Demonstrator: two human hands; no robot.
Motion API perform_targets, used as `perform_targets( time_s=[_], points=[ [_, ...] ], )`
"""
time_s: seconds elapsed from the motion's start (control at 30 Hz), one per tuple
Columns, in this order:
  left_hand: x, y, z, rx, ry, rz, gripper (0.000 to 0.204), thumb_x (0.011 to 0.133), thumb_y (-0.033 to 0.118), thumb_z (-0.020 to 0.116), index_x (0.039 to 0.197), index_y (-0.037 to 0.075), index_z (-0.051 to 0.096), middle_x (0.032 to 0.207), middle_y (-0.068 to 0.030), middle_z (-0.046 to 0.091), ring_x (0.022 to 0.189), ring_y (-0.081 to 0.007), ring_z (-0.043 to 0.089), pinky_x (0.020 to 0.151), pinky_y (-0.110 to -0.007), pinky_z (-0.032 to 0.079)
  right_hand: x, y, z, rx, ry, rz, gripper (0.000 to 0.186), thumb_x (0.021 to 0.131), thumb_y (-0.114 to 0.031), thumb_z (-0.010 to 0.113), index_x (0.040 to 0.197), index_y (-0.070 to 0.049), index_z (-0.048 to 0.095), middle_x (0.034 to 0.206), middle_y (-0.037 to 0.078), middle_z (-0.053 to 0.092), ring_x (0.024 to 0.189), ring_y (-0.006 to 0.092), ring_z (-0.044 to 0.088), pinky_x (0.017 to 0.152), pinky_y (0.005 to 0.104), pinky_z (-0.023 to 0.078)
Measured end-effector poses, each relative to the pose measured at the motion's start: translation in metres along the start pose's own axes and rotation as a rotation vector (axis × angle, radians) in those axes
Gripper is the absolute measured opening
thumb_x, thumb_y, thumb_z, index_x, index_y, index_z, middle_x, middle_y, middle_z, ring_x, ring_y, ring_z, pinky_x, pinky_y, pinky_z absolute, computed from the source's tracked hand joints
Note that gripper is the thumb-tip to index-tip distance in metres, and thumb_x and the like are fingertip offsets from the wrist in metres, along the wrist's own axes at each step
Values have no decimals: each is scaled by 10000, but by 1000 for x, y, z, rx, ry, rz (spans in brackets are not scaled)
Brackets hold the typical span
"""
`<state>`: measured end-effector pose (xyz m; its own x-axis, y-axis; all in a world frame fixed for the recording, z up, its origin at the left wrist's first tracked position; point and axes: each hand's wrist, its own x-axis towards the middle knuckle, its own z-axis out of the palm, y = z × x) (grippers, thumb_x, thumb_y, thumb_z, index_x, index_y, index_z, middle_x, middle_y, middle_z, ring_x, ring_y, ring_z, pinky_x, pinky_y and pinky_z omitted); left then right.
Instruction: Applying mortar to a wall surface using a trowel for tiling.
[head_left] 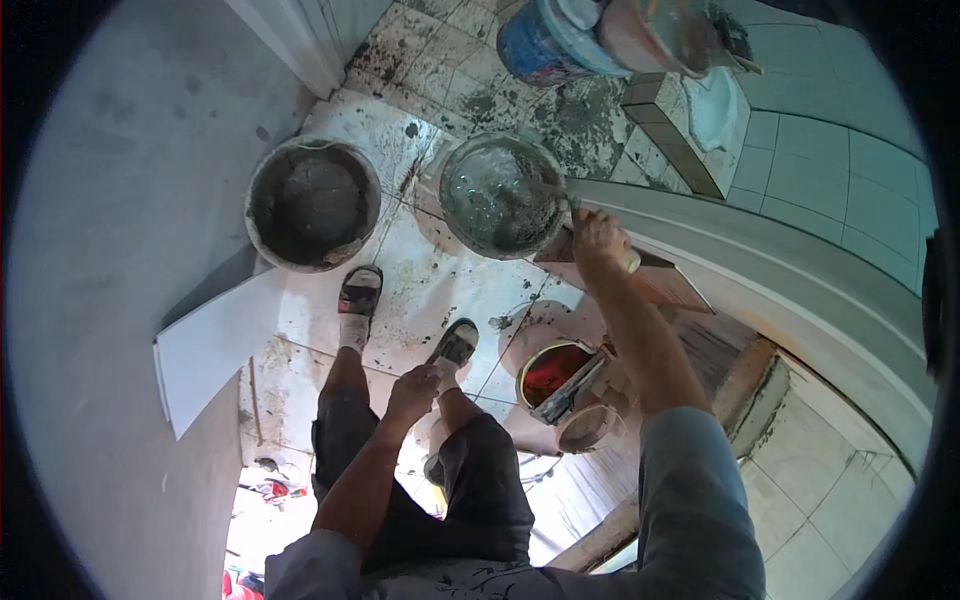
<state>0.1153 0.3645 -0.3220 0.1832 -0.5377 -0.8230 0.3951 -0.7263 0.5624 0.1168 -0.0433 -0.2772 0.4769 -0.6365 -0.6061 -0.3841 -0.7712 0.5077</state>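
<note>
On my feed I see bare hands point(410, 397), grey-blue sleeves point(690, 470) ending near the elbows, a shirt point(480, 584) with a dark leafy print, dark knee-length shorts point(488, 485), pale socks point(353, 332) and dark sandals point(361, 287).

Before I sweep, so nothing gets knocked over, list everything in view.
mortar bucket: one, grey, upper left
watery bucket: one, grey, upper middle
red bucket: one, red inside, right of centre
flat tool: one, grey, across red bucket
small bucket: one, pinkish, beside red bucket
buckets: two, blue and pinkish, top right
board: one, white, left
panel: one, brownish, right
clutter: several, partly red, lower left
sandals: two, dark, centre
left hand: one, bare, lower middle
right hand: one, bare, gripping pale handle
</note>
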Motion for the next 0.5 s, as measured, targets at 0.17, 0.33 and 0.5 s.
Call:
perform_targets(
  time_s=[0.17,0.33,0.5],
  points=[
    [46,-54,8,243,-48,170,332,920,297,506,1140,57,573,947,-104,633,802,-176,651,645,-301,543,82,-46,0,-300,31,-16,434,894,-217,499,1294,-67,424,1228,205,504,1023,344,566,668,552,526],
    [61,5,-2,-13,84,156,340,925,253,505,1200,57,543,1046,-94,611,921,-162,630,658,-298,556,92,-45,34,-108,-196,5,408,813,-155,607,1195,-34,533,1123,147,625,1029,299,618,719,499,542],
    [62,24,-17,-426,62,-110,429,921,352,529,1210,36,542,1030,-81,622,899,-167,630,608,-299,557,74,-46,37,-3,-308,-142,340,776,-155,598,1085,-14,618,1090,193,631,1033,331,613,824,427,518]
  ],
)
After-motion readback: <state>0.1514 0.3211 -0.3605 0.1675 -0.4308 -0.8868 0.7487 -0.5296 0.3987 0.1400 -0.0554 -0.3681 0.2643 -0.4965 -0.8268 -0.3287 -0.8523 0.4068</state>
